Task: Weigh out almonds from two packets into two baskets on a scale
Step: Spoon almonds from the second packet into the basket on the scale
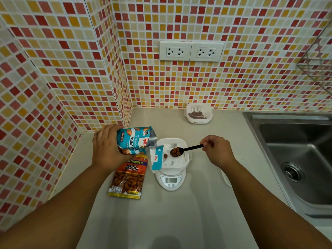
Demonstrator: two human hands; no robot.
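My left hand grips a blue roasted-almond packet, tilted with its torn mouth toward a white slotted basket. That basket sits on a white digital scale and holds a couple of almonds. My right hand pinches the handle of a black spoon loaded with almonds, held over the basket. An orange salted-almond packet lies flat on the counter left of the scale. A second white basket with almonds in it stands at the back by the wall.
A steel sink fills the right side of the counter. Tiled walls close in the left and back, with two sockets above. A wire rack hangs at the upper right. A white cable lies right of the scale.
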